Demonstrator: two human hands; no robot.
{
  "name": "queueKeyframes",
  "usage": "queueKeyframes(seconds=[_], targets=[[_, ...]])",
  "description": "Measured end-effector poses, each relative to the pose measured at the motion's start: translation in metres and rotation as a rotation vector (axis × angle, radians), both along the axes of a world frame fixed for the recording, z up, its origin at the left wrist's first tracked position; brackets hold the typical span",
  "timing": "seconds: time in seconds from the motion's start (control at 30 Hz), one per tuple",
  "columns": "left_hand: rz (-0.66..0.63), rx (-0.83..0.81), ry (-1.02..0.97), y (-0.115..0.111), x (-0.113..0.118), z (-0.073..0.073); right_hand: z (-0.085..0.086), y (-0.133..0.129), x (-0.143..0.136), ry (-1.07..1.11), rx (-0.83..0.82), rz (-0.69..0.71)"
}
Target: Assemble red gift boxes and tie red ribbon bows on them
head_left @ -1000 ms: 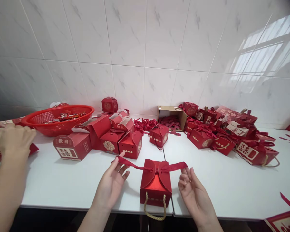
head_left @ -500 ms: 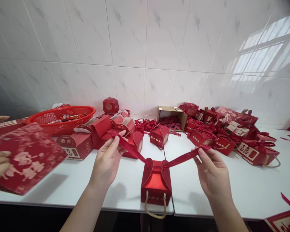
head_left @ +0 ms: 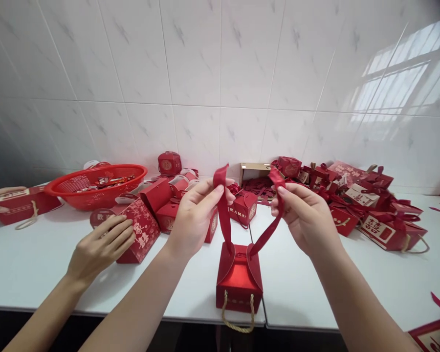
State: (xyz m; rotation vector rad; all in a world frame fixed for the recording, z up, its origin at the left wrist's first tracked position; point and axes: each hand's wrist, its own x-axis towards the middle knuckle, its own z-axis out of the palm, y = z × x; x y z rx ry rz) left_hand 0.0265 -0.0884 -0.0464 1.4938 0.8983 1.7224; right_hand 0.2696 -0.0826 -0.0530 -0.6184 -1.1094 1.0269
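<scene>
From my end of the feed, it all turns on how the red box [head_left: 239,281] lies beneath my hands: it sits low in the centre of the frame, upright on the white surface [head_left: 300,293] and close to its front edge, with both hands higher in the picture, one to either side. My left hand [head_left: 194,217] is drawn narrow, thumb against fingers, on one end of a dark red ribbon [head_left: 225,220]; my right hand [head_left: 304,215] has the other end in a like pinch. The two lengths come down to the curved flaps on the box top, so they make a narrow V that opens upward. Read across the frame, the left pinch is almost above the box's left edge, while the right one is a little outside the right edge; I'd call the left hand nearer by a slight margin, and its length of ribbon runs steeper. I can't name a long axis for the box with confidence, as the view looks down on it at a slant; the gap between the flaps runs towards me, and the rope handle [head_left: 238,327] droops past the front edge. Left of centre, a co-worker's hand [head_left: 104,242] is on a patterned box [head_left: 143,232], its forearm near mine but apart.
</scene>
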Motion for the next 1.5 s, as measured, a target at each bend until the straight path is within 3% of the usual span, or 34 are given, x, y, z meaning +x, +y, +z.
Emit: queueKeyframes(seconds=[0.03, 0.07, 0.17, 0.4, 0.53, 0.67, 0.77, 0.9, 1.03, 1.1, 1.17, 1.3, 1.37, 1.5], targets=[[-0.067, 0.001, -0.016, 0.002, 0.024, 0.007, 0.003, 0.002, -0.003, -0.034, -0.023, 0.025], [-0.259, -0.020, -0.049, 0.004, 0.044, 0.012, 0.005, 0.003, -0.006, -0.070, -0.044, 0.048], [-0.447, -0.028, -0.093, 0.006, 0.067, 0.017, 0.010, 0.005, -0.014, -0.167, -0.076, 0.122], [-0.398, -0.075, 0.172, 0.001, 0.059, 0.013, 0.012, -0.004, -0.020, -0.338, 0.006, 0.242], [-0.350, -0.087, 0.225, 0.000, 0.062, 0.012, 0.008, -0.004, -0.022, -0.348, 0.093, 0.209], [-0.444, -0.171, 0.292, 0.004, 0.056, 0.009, 0.000, 0.001, -0.020, -0.347, 0.149, 0.175], [-0.584, -0.260, 0.254, 0.010, 0.049, 0.007, -0.004, 0.005, -0.013, -0.477, 0.313, 0.136], [-0.670, -0.385, 0.038, 0.015, 0.042, 0.007, -0.005, 0.010, -0.003, -0.776, 0.751, -0.026], [-0.661, -0.326, 0.156, 0.013, 0.036, 0.008, -0.005, 0.011, 0.003, -0.990, 1.023, -0.234], [-0.633, -0.232, 0.269, 0.009, 0.034, 0.007, -0.006, 0.009, 0.003, -1.012, 1.042, -0.281], [-0.519, -0.110, 0.413, 0.003, 0.033, 0.005, -0.008, 0.005, 0.001, -0.966, 1.013, -0.322], [0.054, 0.159, 0.795, -0.015, 0.025, -0.007, -0.023, -0.010, 0.003, -0.740, 0.803, -0.495], [0.271, 0.167, 0.897, -0.022, 0.013, -0.019, -0.037, -0.019, 0.012, -0.644, 0.670, -0.583], [0.457, -0.045, 0.892, -0.029, -0.033, -0.062, -0.076, -0.039, 0.048, -0.654, 0.387, -0.781]])
